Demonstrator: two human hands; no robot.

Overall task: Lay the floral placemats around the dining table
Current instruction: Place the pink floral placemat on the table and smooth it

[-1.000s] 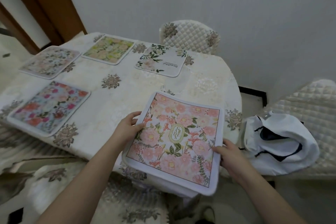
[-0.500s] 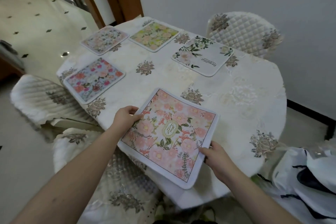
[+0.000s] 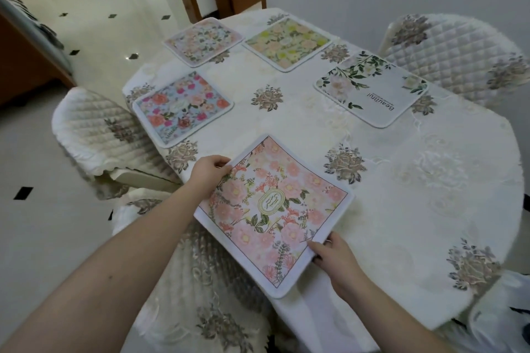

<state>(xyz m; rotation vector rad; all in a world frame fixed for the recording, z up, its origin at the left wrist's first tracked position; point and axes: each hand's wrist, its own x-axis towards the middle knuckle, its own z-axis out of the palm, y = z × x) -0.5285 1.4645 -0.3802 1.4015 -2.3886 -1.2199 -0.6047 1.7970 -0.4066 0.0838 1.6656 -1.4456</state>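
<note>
Since half a second ago we have shifted the pink floral placemat with the oval label point(image 3: 274, 210) a little further onto the table point(image 3: 430, 180), though its near corner still overhangs the front edge.

From the head view, our left hand point(image 3: 208, 173) reaches in from the lower left, forearm stretched out, its fingers point(image 3: 220, 162) curled over the placemat's left corner and pinching it. Our right hand point(image 3: 334, 256) comes up from the lower right, fingers pinching the mat's right edge near its front corner. Four other placemats lie flat beyond: a blue one with red and pink flowers point(image 3: 182, 107), a pale multicoloured one point(image 3: 203, 40), a yellow-green one point(image 3: 286, 43) and a white one with green leaves point(image 3: 371, 89). Quilted chairs point(image 3: 456, 51) stand around.
</note>
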